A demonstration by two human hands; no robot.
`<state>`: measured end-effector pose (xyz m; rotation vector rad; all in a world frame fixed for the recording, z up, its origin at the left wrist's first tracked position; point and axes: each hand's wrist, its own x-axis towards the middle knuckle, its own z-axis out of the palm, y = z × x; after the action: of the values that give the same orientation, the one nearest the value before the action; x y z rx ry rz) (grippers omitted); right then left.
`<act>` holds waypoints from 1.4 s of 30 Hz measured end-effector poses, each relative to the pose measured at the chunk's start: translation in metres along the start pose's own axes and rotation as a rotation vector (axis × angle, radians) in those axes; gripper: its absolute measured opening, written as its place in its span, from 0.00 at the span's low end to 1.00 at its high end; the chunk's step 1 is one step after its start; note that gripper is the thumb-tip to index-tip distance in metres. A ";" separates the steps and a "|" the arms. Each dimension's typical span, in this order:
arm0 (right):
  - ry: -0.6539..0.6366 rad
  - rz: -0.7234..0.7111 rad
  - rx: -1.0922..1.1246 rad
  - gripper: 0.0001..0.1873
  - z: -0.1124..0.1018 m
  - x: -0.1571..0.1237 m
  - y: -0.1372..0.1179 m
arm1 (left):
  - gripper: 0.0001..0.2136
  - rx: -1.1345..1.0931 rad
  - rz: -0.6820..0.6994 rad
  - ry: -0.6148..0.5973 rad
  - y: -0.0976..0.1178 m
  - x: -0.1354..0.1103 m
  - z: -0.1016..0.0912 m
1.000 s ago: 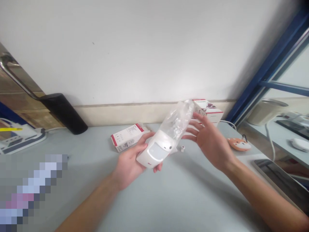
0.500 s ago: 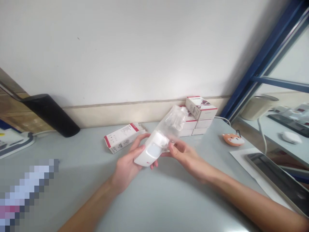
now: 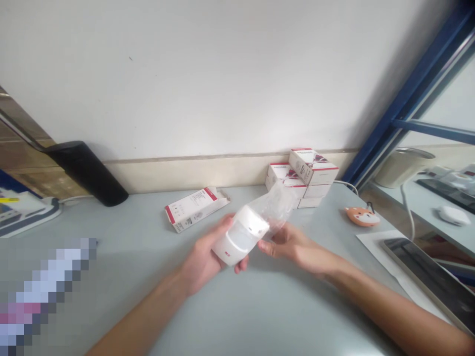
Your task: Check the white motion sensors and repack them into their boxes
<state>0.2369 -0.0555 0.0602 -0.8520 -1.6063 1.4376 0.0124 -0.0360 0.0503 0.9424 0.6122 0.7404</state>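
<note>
Head view: L hand (image 3: 203, 262) grasps white motion sensor (image 3: 239, 237) from below, fingers curled round its body. Sensor sits in clear plastic bag (image 3: 276, 210), both held in the air, tilted, over grey desk (image 3: 148, 227), just in front of stack of white boxes w/ red trim (image 3: 306, 173). R hand (image 3: 297, 249) is closed on the bag just past sensor's upper end, thumb & fingers on the plastic, palm turned up. Hands close together, both grasping, neither clenched in a fist.

Stack stands by the wall, on back edge of desk. Left of stack: opened white box (image 3: 195, 208) lying flat, flap out. Further left: black cylinder (image 3: 87, 173) leaning against wall, then white device w/ blue trim (image 3: 25, 212) at desk's far left. Right of stack: orange fox-face toy (image 3: 362, 216), then white sheet (image 3: 371, 242) w/ tablet (image 3: 423, 279) on it. Past those, beyond blue metal frame (image 3: 404, 104): steel pot (image 3: 403, 168), white mouse (image 3: 453, 215). Lower left is pixelated, can't tell what's there.
</note>
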 end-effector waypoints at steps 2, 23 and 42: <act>-0.029 0.049 0.112 0.28 0.001 0.000 -0.001 | 0.21 0.034 0.038 0.037 -0.002 0.000 0.001; 0.310 -0.159 -0.459 0.19 0.005 0.003 0.015 | 0.23 0.497 0.358 0.109 -0.001 -0.003 -0.003; 0.045 -0.045 -0.446 0.17 -0.010 0.008 0.011 | 0.27 0.666 0.290 0.103 -0.010 0.008 -0.018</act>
<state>0.2420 -0.0427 0.0501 -1.0800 -1.9319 1.0321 0.0067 -0.0254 0.0322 1.6385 0.8470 0.8626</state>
